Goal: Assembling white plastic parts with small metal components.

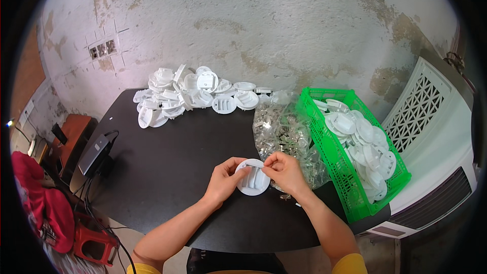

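Observation:
My left hand [223,181] grips a round white plastic housing [257,184] by its left side, thumb over the face. The housing is held just above the dark table near its front, its ribbed compartments facing up. At its upper right edge the thumb and fingers of my right hand [285,173] are pinched together; whatever sits between them is too small to tell. Right beside that hand lies a clear plastic bag [279,127] full of small metal pieces. A loose metal piece [285,197] rests on the table below my right wrist.
A heap of similar white housings [170,96] lies along the table's back edge. The green basket [339,180] at right holds several white round parts [362,139]. A black device with cables [95,156] stands at the left edge. Beyond the basket is a white air cooler [431,172].

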